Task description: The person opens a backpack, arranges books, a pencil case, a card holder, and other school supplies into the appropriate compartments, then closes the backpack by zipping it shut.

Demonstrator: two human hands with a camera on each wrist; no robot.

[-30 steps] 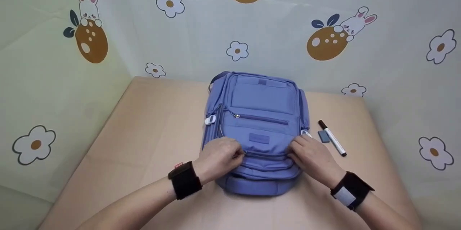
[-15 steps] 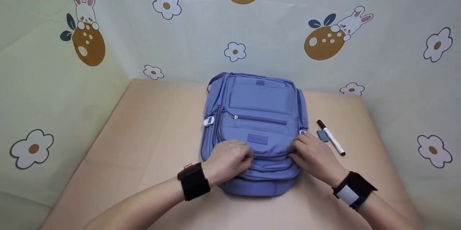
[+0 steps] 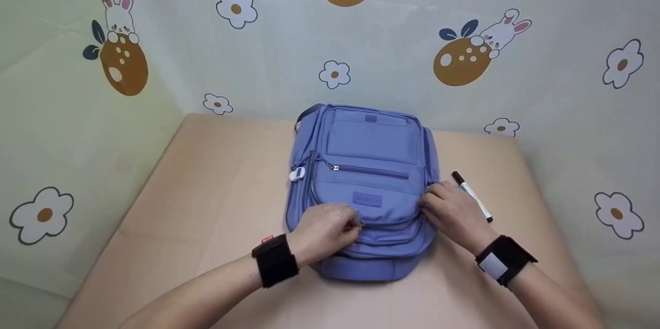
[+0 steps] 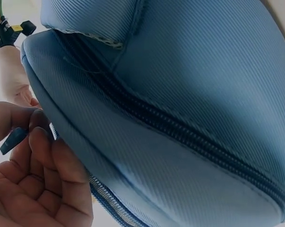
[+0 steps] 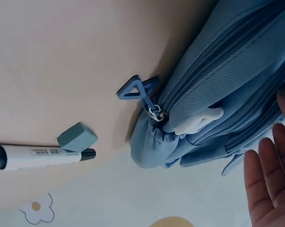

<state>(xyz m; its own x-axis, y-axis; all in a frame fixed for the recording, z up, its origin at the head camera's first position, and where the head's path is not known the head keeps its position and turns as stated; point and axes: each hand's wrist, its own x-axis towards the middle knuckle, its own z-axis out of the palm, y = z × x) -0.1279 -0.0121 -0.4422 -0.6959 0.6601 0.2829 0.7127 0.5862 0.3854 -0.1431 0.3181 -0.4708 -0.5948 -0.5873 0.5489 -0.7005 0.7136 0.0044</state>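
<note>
A blue backpack [image 3: 368, 138] lies on the table with its front up. At the front pocket's zipper [image 4: 116, 208], my left hand [image 3: 327, 231] pinches a blue zipper pull [image 4: 13, 140], whose end sticks out between thumb and fingers in the left wrist view. My right hand [image 3: 456, 213] is at the right edge of the backpack, beside the same pocket. Its fingers [image 5: 274, 165] look loose and hold nothing in the right wrist view. A triangular blue pull [image 5: 133, 88] and a white clip-like piece [image 5: 199, 121] are on the bag's side.
Right of the bag lies a white marker [image 3: 473, 197] with dark ends. A small blue-grey block [image 5: 77, 137] touches it; my right hand mostly hides the block in the head view. The beige table [image 3: 221, 184] meets printed cloth walls [image 3: 278, 50].
My left hand moved right along the pocket zipper with the pull, then stayed nearly still. My right hand came away from the pocket edge, slightly up and to the right, covering most of the block.
</note>
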